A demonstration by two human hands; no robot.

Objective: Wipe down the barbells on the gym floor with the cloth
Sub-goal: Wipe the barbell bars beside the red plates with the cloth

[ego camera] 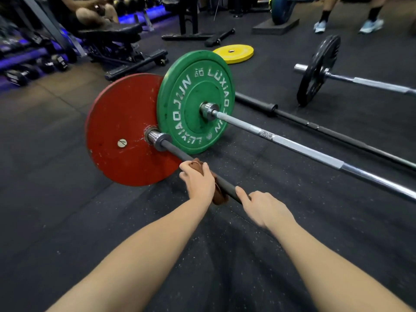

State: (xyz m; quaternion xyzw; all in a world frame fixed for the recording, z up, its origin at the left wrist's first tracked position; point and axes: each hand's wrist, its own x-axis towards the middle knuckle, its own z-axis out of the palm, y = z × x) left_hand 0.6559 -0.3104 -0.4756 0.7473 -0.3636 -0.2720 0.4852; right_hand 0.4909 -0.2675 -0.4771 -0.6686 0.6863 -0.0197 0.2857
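Head view: the left hand [198,184] grips a brown cloth [218,194] that is wrapped round the near black bar [177,154]. The right hand [264,209] is just beside it on the same bar, with its fingers curled round the bar and its thumb lying along it. This bar is near the middle of the dark floor [67,221]. It ends on the left in a big red plate [121,129] that stands upright. A short bit of bar shows bare between the cloth and the red plate. Toward the near edge of the floor, under the arms, there is open room.

Just behind, a silver bar [292,147] runs the same way. Its green plate [195,102] hides part of the red one; I cannot tell if they touch. The gap between these two bars is tight by the plates and wider to the right.

Behind them lies a thin black bar [315,127], then a fourth bar [371,83] with a black plate [317,68]. A yellow plate [233,54] lies flat farther back. At the far left edge stand a bench [112,34] and some dumbbells [22,74]. At the far right edge are feet in blue shoes [370,25].
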